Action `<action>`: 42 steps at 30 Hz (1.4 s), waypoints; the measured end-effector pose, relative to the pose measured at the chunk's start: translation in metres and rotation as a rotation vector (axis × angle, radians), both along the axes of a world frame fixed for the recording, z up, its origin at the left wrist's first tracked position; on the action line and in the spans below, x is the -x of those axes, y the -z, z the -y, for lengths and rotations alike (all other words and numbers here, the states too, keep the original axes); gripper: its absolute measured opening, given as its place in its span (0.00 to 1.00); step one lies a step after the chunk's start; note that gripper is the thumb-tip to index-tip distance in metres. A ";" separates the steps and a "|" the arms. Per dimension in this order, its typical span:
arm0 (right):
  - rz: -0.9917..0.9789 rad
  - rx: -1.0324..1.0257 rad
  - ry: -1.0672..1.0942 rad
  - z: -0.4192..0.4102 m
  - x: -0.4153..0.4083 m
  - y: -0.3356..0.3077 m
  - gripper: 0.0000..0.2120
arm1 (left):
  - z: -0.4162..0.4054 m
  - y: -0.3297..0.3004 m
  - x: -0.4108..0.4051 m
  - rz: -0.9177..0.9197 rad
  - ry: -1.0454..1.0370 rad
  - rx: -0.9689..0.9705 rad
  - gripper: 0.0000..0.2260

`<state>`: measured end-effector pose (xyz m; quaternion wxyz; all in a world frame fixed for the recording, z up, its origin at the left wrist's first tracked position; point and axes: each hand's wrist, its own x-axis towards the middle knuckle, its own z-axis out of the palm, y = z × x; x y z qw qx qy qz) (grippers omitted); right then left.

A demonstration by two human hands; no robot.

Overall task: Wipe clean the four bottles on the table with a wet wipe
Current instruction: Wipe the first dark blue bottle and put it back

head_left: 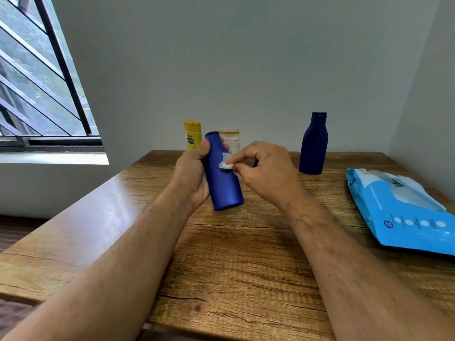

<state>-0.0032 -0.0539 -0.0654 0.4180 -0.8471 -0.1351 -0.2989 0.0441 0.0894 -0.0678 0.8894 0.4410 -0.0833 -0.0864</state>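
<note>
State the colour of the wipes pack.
Light blue with white print, the pack; head view.

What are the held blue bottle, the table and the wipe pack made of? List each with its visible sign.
Held blue bottle: probably plastic, smooth satin finish with a soft sheen.
Table: wood or wood-look laminate; brown grain lines and a glossy glare near the window side leave it open.
Wipe pack: thin printed plastic film, creased and shiny.

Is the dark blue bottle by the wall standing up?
Yes, upright: the dark navy plastic bottle stands on the wooden table, cap on top.
</note>
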 end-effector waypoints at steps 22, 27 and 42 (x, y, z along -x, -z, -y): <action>0.047 0.067 0.053 0.002 0.001 -0.001 0.05 | 0.008 0.001 0.007 -0.002 0.100 0.052 0.14; -0.106 0.184 -0.035 -0.001 0.003 0.000 0.03 | -0.002 -0.004 -0.002 -0.015 -0.060 0.060 0.12; 0.028 -0.023 0.047 0.002 -0.003 0.002 0.07 | 0.004 0.004 0.006 -0.022 0.133 0.019 0.14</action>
